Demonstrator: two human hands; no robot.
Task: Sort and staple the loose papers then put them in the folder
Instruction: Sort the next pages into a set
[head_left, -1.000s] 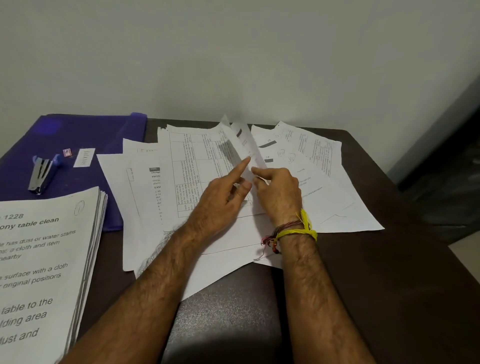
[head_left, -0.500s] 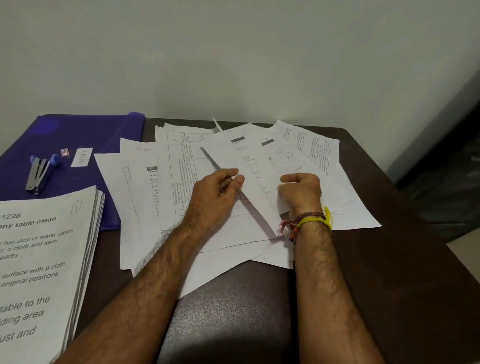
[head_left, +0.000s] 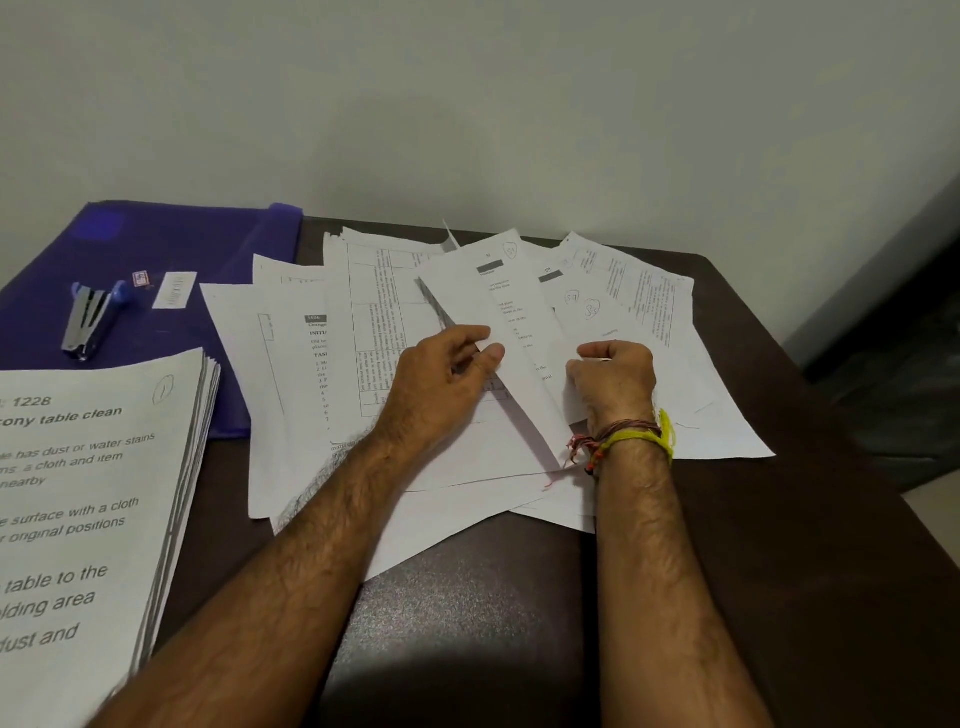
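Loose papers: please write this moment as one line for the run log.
stage: sorting | left hand: pinches sheet | right hand: grips loose papers | stapler: untouched on folder

L forearm (head_left: 291, 561): bare, no sleeve, hairy | L hand (head_left: 441, 384): no rings or watch visible | R forearm (head_left: 660, 582): bare, hairy | R wrist: yellow thread band (head_left: 641, 439) w/ knot tail + thin red-brown threads (head_left: 613, 431), loose ends | R hand (head_left: 613, 379): no rings seen
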